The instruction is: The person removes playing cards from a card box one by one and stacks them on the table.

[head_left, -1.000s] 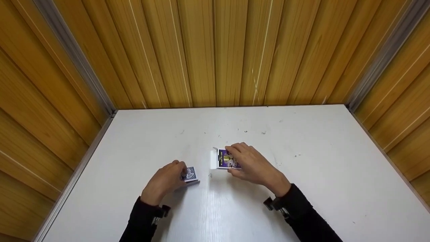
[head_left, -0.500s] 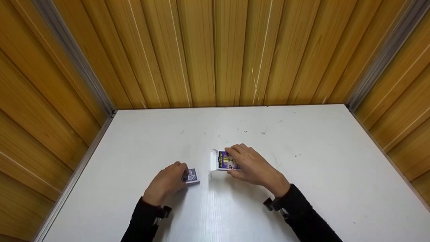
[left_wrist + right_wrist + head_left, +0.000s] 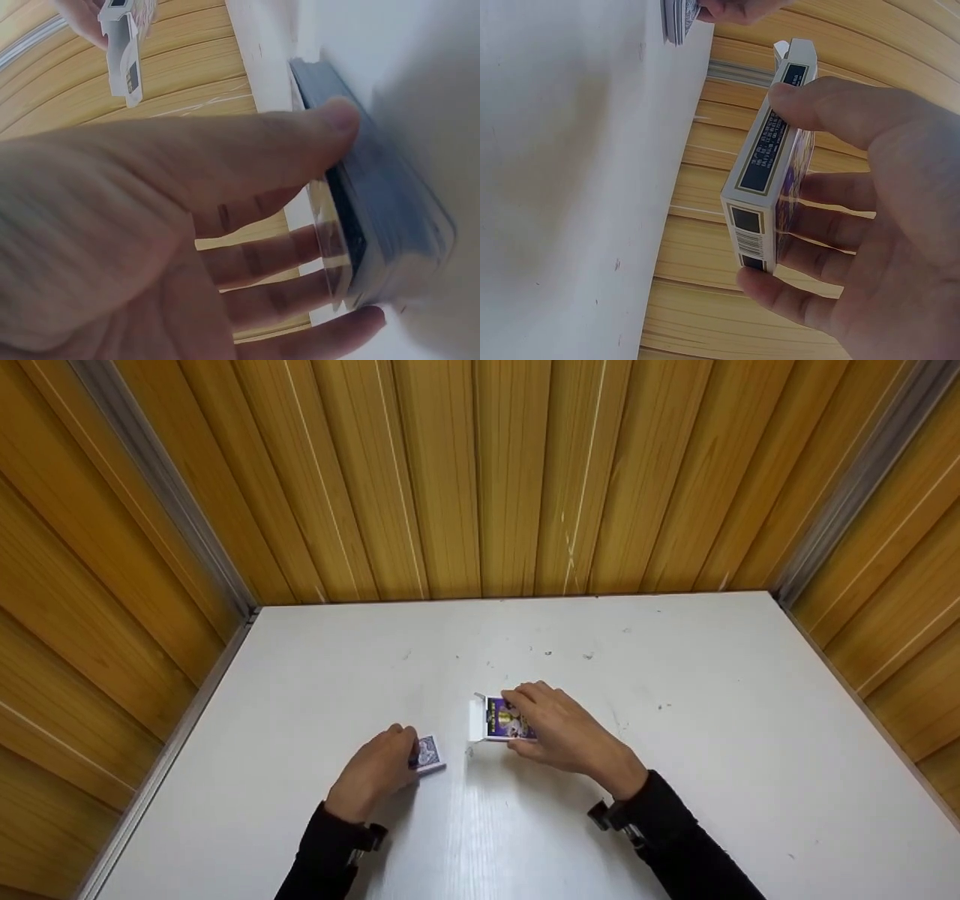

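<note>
A deck of blue-backed playing cards (image 3: 427, 753) lies on the white table (image 3: 712, 750), and my left hand (image 3: 375, 772) grips it by its edges with thumb and fingers. In the left wrist view the deck (image 3: 390, 225) sits flat on the table with the thumb (image 3: 300, 142) over one side. My right hand (image 3: 559, 727) holds the purple card box (image 3: 501, 718), whose white flap stands open toward the left. The right wrist view shows the card box (image 3: 769, 169) pinched between thumb and fingers, raised off the table.
Wooden panel walls (image 3: 480, 480) enclose the table on three sides, with metal corner strips (image 3: 165, 495) at left and right. Small specks mark the far part of the tabletop.
The left hand has drawn the deck slightly toward the right and nearer the box. The right hand and box have barely moved.
</note>
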`<action>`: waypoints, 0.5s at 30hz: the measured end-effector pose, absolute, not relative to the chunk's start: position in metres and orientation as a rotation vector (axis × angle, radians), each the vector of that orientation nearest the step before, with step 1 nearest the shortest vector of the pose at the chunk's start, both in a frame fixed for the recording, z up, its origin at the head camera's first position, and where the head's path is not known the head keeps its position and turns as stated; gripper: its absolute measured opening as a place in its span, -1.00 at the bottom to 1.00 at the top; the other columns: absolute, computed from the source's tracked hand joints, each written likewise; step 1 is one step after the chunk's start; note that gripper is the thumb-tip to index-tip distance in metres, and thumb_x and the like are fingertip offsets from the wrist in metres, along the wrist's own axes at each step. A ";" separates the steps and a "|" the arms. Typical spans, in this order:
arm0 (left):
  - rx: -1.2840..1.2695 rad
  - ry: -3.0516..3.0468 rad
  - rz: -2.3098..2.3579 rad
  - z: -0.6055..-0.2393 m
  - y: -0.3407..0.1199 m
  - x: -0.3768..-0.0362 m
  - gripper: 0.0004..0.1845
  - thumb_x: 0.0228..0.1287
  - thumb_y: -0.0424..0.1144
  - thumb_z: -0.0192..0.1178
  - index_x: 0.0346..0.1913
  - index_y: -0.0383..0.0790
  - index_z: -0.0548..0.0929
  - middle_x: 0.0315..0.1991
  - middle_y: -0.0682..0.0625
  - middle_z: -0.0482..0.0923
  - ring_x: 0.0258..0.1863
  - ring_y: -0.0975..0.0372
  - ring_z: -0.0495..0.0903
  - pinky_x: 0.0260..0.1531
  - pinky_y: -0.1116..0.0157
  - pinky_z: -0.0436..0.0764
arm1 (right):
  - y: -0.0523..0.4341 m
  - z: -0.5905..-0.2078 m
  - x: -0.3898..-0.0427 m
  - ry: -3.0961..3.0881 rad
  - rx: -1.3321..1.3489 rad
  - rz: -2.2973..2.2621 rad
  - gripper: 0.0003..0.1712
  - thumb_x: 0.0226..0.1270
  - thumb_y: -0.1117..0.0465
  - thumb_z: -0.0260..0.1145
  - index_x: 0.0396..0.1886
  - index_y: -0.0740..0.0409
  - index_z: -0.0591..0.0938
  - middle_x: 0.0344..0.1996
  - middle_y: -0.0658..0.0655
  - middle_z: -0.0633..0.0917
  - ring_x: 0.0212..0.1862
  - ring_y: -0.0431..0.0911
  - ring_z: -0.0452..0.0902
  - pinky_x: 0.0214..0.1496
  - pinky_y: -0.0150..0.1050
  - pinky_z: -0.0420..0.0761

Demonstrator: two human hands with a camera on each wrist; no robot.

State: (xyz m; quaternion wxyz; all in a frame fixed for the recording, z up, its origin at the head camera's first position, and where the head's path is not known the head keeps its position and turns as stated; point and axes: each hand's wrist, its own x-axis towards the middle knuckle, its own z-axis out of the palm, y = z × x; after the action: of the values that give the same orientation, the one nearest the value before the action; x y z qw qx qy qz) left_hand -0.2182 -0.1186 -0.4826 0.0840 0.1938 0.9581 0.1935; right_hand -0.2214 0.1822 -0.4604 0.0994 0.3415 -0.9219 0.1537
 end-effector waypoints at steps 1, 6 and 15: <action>0.576 2.861 0.566 -0.483 -0.118 -0.218 -0.66 0.06 -0.50 0.50 -0.19 -0.32 0.54 -0.33 -0.02 0.41 -0.34 0.16 0.41 -0.30 0.15 0.52 | 0.182 -0.461 -0.221 -2.732 1.010 0.453 -0.20 0.27 0.00 0.54 0.38 0.29 0.48 0.17 0.20 0.60 0.19 0.04 0.50 0.21 -0.02 0.55; 0.531 2.868 0.516 -0.485 -0.113 -0.217 -0.60 0.07 -0.49 0.51 -0.07 -0.41 0.55 -0.25 -0.13 0.47 -0.25 0.08 0.47 -0.21 0.06 0.58 | 0.181 -0.461 -0.220 -2.759 1.011 0.462 -0.20 0.28 0.01 0.53 0.39 0.27 0.47 0.18 0.21 0.60 0.20 0.05 0.49 0.22 -0.01 0.54; 0.543 2.932 0.466 -0.488 -0.109 -0.214 -0.56 0.14 -0.52 0.45 0.04 -0.52 0.52 -0.12 -0.32 0.54 -0.12 -0.09 0.56 -0.13 -0.02 0.63 | 0.180 -0.461 -0.220 -2.792 0.994 0.467 -0.19 0.28 -0.01 0.53 0.41 0.26 0.46 0.20 0.20 0.59 0.20 0.04 0.49 0.23 -0.02 0.54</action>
State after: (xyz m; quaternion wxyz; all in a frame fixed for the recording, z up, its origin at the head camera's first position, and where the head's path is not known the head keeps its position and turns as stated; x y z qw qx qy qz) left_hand -0.2141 -0.1092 -0.4884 0.0617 0.1796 0.9696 0.1542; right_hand -0.2196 0.1802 -0.4609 0.0705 0.3305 -0.9282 0.1554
